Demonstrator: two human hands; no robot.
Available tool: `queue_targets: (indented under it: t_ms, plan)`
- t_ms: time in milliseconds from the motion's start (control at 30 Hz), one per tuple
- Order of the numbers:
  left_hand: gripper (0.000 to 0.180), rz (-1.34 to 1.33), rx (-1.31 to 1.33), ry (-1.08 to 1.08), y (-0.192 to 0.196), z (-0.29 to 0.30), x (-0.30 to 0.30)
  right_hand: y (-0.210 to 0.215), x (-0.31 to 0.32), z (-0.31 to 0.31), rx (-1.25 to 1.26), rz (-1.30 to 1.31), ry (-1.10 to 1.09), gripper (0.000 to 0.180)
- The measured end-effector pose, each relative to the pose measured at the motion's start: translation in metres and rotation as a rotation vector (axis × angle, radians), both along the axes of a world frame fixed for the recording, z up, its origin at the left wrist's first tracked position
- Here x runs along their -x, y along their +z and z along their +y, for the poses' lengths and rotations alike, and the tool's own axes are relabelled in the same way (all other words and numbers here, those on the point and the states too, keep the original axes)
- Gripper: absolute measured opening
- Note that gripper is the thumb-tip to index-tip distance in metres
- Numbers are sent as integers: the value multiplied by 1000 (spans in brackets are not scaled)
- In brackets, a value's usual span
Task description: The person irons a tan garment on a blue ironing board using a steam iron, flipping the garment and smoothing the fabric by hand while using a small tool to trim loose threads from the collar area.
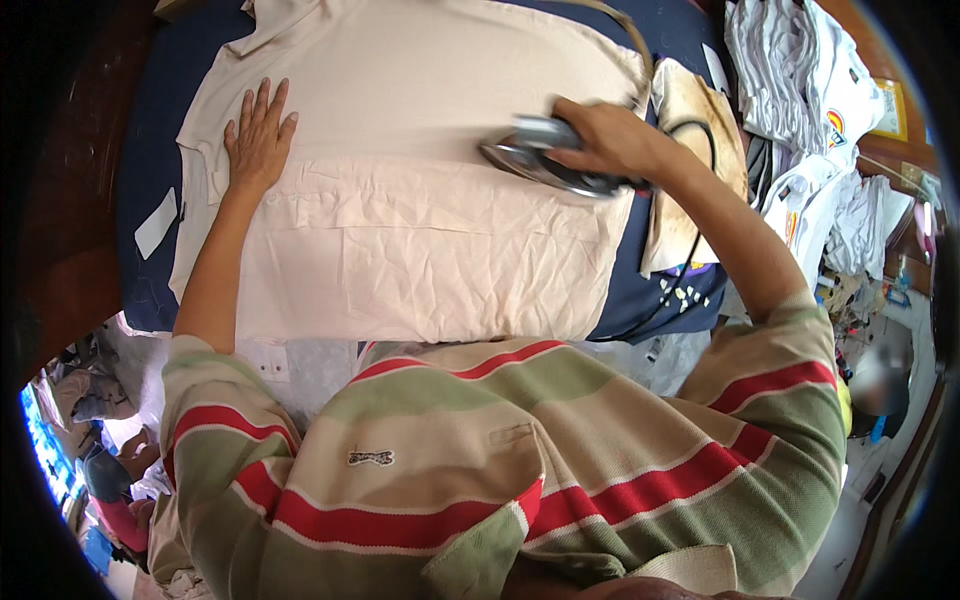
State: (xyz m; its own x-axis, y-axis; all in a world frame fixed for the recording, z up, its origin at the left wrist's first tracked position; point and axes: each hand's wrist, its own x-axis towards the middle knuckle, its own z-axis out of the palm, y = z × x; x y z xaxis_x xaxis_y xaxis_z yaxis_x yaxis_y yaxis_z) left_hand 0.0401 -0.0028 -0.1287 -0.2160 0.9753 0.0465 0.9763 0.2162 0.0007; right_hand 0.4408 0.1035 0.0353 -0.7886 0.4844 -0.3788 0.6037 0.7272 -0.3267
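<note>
A cream-coloured garment (pixel 400 110) lies spread over a dark blue padded surface (pixel 145 215). Its upper part looks smooth, while the part nearest me is creased. My left hand (pixel 258 140) rests flat on the garment's left side, fingers stretched out. In my right hand (pixel 610 140) is a clothes iron (pixel 560 165), gripped by its handle and slightly blurred. The iron is over the right half of the garment, its tip pointing left. Its underside is hidden, so I cannot tell whether it presses on the cloth.
A scorched, folded cloth pad (pixel 690 150) lies right of the garment, with the black cord (pixel 712 150) looping over it. White garments (pixel 790 90) are stacked at the far right. A white paper piece (pixel 155 222) lies at the left edge. Another person (pixel 125 480) is at the lower left.
</note>
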Motion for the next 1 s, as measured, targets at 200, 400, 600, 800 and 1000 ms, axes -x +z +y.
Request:
queue_targets:
  t_ms: [200, 400, 600, 800, 1000]
  plan:
    - [53, 12, 9, 21, 1, 1, 0, -14, -74, 51, -153, 164, -408, 42]
    - [53, 49, -47, 93, 4, 5, 30, -6, -59, 56, -60, 126, -196, 42]
    - [41, 175, -59, 457, 23, 2, 95, -11, -57, 83, -276, 56, -472, 51]
    - [29, 63, 6, 276, 33, 2, 131, -15, -45, 66, -225, 166, -489, 56]
    - [30, 60, 17, 246, 29, 0, 155, -21, 32, 69, -345, 80, -374, 53]
